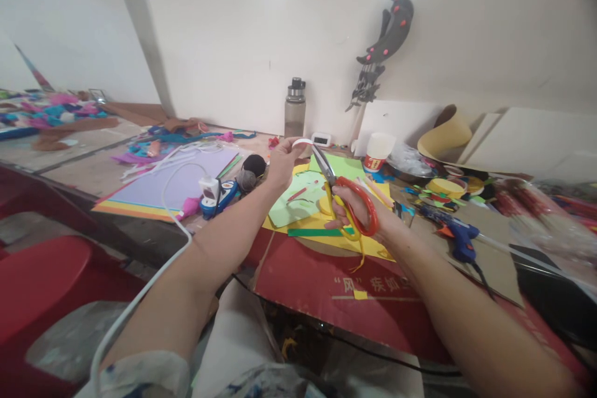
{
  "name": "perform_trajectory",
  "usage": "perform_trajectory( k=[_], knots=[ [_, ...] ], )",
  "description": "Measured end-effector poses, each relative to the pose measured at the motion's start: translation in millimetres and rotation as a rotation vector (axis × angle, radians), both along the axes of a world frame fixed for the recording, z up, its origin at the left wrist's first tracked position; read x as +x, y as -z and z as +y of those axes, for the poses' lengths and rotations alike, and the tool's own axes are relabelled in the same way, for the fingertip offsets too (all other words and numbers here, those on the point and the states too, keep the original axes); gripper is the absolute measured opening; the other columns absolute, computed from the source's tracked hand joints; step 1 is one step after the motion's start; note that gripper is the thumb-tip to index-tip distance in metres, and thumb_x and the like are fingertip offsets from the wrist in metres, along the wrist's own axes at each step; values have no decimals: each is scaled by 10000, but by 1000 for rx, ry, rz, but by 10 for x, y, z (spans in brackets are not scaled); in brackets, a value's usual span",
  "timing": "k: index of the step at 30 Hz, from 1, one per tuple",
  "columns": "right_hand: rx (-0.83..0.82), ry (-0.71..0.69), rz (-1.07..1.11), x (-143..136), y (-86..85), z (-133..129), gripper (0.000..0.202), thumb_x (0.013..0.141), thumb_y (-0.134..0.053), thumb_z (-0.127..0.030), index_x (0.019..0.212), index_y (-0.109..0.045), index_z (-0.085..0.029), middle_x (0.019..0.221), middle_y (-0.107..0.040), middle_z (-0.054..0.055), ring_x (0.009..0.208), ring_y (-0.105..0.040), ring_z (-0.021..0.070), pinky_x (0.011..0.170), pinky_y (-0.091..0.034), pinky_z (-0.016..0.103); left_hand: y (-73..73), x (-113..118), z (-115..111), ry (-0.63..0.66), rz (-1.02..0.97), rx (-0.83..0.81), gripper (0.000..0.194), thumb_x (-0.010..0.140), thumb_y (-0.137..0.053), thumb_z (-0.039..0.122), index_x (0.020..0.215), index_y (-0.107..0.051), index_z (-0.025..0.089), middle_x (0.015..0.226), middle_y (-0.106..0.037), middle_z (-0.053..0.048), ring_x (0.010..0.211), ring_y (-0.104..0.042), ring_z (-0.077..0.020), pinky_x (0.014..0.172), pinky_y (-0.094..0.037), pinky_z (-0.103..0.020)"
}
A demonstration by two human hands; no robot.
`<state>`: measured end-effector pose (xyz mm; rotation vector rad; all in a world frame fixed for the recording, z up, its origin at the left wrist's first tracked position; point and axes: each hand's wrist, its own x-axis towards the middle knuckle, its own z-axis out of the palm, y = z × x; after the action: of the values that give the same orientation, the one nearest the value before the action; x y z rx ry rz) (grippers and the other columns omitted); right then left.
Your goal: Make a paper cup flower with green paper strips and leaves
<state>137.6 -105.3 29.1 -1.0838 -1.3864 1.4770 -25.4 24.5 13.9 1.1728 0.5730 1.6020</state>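
Pale trousers (pixel 236 326) are seen closest, below red cardboard (pixel 303 280). At left, purple paper (pixel 180 177) is stacked on coloured sheets (pixel 133 209). A curved white strip (pixel 302 142), raised in mid-air, is pinched by the left hand (pixel 281 165); its end is met by the scissors (pixel 331 178), gripped in the right hand (pixel 357 202). Whether it is nicked cannot be told; it seems not yet cut through. Small scraps (pixel 305 201) are already scattered on light green paper (pixel 280 214). Farther right, a glue gun (pixel 461 242) is seen.

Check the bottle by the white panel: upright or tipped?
Upright: the bottle has its dark lid at the top and its sides run vertical against the white panel.
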Motion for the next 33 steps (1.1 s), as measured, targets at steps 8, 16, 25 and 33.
perform_trajectory(
  k=[8, 16, 25, 33],
  knots=[
    [27, -175, -41, 49, 59, -4, 393, 804, -653, -589, 810, -446, -255, 585, -480, -76, 494, -480, 107, 564, -558, 290, -24, -34, 66, -61, -32, -12, 235, 702, -805, 325, 831, -675, 179, 759, -671, 0, 690, -617, -107, 632, -492, -227],
    [610, 358, -985, 271, -35, 110, 374, 873, -566, -385, 1204, -633, -223, 870, -713, 63, 766, -654, 231, 682, -492, 319, -13, -115, 150, 97, -83, -181, 305, 637, -820, 298, 851, -649, 163, 771, -685, -17, 681, -644, -119, 539, -450, -214],
    [659, 363, -1351, 301, -29, 137, 434, 925, -495, -378, 1315, -614, -231, 1043, -757, 115, 943, -695, 296, 712, -456, 320, -75, -118, 82, 223, -63, -215, 274, 605, -796, 278, 811, -662, 156, 672, -646, 4, 604, -584, -92, 507, -417, -188],
    [704, 358, -1350, 297, -17, 134, 391, 912, -512, -370, 1265, -632, -254, 1036, -755, 90, 916, -688, 267, 700, -452, 301, -69, -159, 106, 218, 1, -170, 258, 624, -788, 296, 798, -658, 156, 693, -644, -2, 635, -588, -102, 561, -433, -214]
  ],
)
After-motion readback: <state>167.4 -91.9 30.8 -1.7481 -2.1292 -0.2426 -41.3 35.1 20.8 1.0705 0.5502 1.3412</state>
